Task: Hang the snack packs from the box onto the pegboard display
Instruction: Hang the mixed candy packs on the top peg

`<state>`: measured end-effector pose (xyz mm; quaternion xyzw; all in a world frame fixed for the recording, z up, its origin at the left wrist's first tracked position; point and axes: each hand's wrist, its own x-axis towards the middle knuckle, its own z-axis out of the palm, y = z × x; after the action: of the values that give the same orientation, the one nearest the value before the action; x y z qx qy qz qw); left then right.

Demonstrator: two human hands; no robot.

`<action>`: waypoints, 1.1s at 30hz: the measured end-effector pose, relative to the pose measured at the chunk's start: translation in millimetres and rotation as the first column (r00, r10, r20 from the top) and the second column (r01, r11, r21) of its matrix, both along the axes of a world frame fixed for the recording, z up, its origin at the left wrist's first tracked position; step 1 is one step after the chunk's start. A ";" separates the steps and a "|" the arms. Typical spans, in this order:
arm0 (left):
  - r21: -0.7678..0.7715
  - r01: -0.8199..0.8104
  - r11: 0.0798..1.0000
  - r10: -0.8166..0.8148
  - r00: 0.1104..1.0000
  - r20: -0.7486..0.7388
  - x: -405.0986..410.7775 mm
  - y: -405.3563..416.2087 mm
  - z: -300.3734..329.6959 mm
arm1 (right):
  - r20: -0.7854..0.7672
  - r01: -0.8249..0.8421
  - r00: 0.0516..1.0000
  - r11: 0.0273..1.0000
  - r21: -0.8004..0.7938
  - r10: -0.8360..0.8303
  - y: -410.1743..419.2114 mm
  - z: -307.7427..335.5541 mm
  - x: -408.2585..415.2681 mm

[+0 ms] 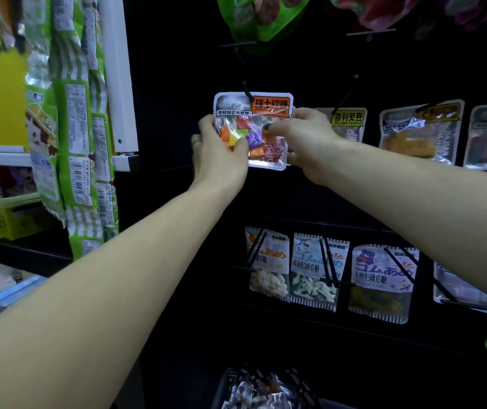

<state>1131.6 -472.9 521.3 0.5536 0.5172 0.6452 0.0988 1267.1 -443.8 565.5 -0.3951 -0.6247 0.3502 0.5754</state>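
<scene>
A clear snack pack [255, 125] with an orange label and coloured candies hangs at a black peg [247, 93] on the dark pegboard [177, 84]. My left hand [218, 152] grips its left edge, thumb across the front. My right hand [301, 137] pinches its right side, fingers curled over the pack. The peg's tip pokes through near the pack's top. At the bottom centre stands a dark box [265, 388] with several more packs in it.
Other packs hang to the right [419, 134] and in a lower row [313, 270]. Green bags [71, 128] hang at the left beside a white frame [118, 72]. A green pack [263, 16] hangs above. Shelves sit at far left.
</scene>
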 end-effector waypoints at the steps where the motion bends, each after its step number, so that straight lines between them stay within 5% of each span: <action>1: -0.014 -0.010 1.000 0.010 1.000 -0.008 1.4 5.9 -1.0 | 0.019 0.017 1.000 1.000 -0.004 -0.017 7.7 0.1 -1.1; 11: -0.152 -0.032 0.988 0.019 0.996 -0.087 11.9 74.0 -6.9 | 0.219 0.308 0.925 0.950 0.043 -0.310 67.8 -6.8 1.2; 24: -0.288 -0.024 0.957 -0.006 0.995 -0.102 23.1 33.4 -27.3 | 0.407 0.377 0.846 0.926 0.000 -0.345 28.9 -39.4 21.7; 33: 0.049 0.117 0.992 -0.091 0.926 -0.367 87.6 -95.1 -101.5 | 0.307 0.333 0.883 0.935 0.125 -0.355 -111.0 -99.0 88.8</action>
<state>1219.1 -568.0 419.8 0.6931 0.4735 0.5433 0.0158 1355.8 -554.8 466.5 -0.5319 -0.6423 0.1510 0.5308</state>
